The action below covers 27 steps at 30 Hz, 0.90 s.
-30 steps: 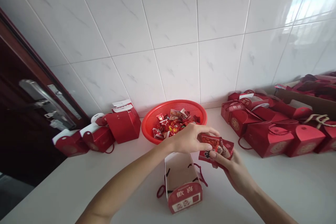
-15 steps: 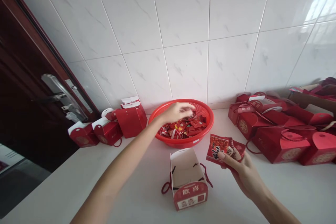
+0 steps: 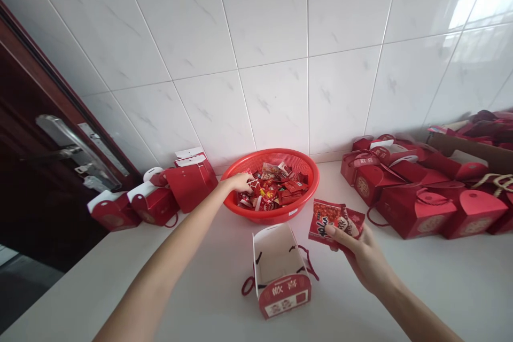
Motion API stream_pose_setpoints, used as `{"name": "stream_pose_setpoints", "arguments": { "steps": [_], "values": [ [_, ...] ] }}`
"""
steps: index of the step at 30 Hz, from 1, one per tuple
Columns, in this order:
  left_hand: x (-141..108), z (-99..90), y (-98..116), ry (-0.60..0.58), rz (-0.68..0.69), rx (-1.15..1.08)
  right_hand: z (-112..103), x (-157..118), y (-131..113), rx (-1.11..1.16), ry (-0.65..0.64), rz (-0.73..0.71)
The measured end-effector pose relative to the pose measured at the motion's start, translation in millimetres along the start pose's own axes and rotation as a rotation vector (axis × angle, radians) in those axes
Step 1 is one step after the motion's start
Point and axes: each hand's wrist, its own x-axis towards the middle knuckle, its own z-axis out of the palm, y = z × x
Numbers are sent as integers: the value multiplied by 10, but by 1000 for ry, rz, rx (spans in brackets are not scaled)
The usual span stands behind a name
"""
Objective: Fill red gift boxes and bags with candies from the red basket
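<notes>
My left hand (image 3: 242,181) reaches into the left side of a red plastic basket (image 3: 256,217) full of small red snack packets (image 3: 289,191). Its fingers are closed around a small red and white wrapped piece. Right of centre, my right hand (image 3: 360,246) pinches red snack packets (image 3: 329,220) between thumb and fingers, above the table. Between my arms stands an open gift box (image 3: 285,295) with its inside showing and dark red cord handles at both sides.
Red boxes (image 3: 154,204) stand at the left by the wall, near a dark door (image 3: 36,181). Several red boxes (image 3: 420,214) crowd the right, with a cardboard carton (image 3: 452,145) behind. White tiles (image 3: 272,96) back the white table (image 3: 200,283).
My left hand has moved left within the basket and closed on a small wrapped piece. My right hand holds the same packets. The view has shifted slightly.
</notes>
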Motion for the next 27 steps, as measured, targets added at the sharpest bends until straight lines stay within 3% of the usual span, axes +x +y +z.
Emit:
{"name": "stream_pose_setpoints", "arguments": {
  "steps": [7, 16, 27],
  "values": [
    [-6, -21, -30, 28, 27, -74, -29, 7, 52, 12, -20, 10],
    [-42, -5, 56, 108, 119, -395, -31, 24, 77, 16, -57, 3],
    [-89, -23, 136, 154, 176, -622, 4, 16, 22, 14, -54, 8]
  ]
}}
